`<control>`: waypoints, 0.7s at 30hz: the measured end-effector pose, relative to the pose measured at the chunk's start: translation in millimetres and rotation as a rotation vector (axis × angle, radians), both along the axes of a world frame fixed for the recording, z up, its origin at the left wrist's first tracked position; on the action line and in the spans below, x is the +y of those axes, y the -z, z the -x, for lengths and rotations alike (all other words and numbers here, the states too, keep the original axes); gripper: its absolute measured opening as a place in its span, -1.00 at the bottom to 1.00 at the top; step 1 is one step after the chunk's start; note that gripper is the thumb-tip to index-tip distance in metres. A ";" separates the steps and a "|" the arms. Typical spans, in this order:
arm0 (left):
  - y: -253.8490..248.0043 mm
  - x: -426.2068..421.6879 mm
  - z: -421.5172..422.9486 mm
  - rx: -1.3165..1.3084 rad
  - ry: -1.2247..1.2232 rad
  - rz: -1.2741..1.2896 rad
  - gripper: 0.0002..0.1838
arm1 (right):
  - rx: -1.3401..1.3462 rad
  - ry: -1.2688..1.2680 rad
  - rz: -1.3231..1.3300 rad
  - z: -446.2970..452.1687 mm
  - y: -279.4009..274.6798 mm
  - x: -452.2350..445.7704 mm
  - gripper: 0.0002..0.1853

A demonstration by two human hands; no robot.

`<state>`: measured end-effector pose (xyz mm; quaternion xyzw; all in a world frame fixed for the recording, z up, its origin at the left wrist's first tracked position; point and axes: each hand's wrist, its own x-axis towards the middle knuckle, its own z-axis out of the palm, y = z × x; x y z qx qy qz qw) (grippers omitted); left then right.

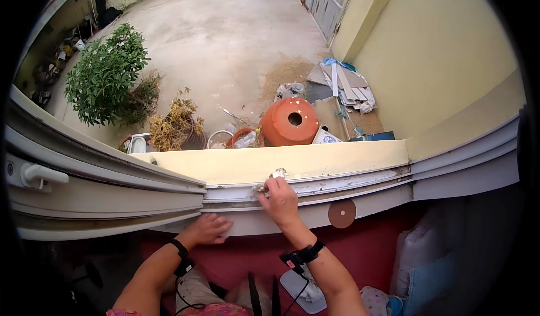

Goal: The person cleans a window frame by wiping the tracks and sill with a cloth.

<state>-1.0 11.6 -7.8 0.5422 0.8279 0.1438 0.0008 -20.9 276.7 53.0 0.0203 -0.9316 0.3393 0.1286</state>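
Note:
My right hand [280, 202] is pinched around a small crumpled, greyish wad [260, 190], pressed onto the sliding-window track [349, 184]. Whether the wad is paper or cloth cannot be made out. Just past my fingers, a white crumpled scrap with dark stains [278, 173] lies at the outer edge of the track. Dark dirt shows along the track's grooves. My left hand [210, 229] rests on the inner sill [247, 223], fingers stretched out and holding nothing. A brown round disc with a pale centre [342, 213] is at the sill's inner edge, right of my right hand.
White sliding window frames stand on the left, one with a handle [46, 174]. Beyond the outer ledge [304, 159] are an orange clay pot [281, 119], dried plants [171, 126] and a leafy shrub [107, 71]. Cushions [422, 260] lie below on the right.

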 end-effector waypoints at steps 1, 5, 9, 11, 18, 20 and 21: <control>-2.0 -1.8 -0.5 -0.004 0.006 -0.006 -0.43 | -0.006 -0.034 0.028 4.7 1.2 -25.4 -0.77; 7.7 -3.0 -1.9 -0.077 0.023 -0.001 -0.48 | 0.016 -0.173 0.062 22.7 23.3 -98.4 -0.84; 13.1 -3.4 0.0 -0.087 0.039 -0.030 -0.47 | -0.054 -0.238 0.078 27.1 33.8 -121.1 -0.93; 11.6 -3.0 -1.8 -0.073 0.038 -0.066 -0.46 | -0.125 -0.283 -0.012 25.9 24.1 -105.0 -0.91; 12.7 -4.0 -2.4 -0.042 0.031 -0.009 -0.50 | -0.035 -0.232 0.133 3.1 -1.3 -76.9 -0.84; 22.6 -6.3 -2.2 -0.056 0.037 -0.006 -0.52 | 0.038 -0.263 0.152 -7.2 8.2 -96.5 -0.84; 26.6 -7.3 -1.2 -0.071 0.053 -0.076 -0.52 | 0.022 -0.255 0.091 -10.5 11.8 -105.9 -0.87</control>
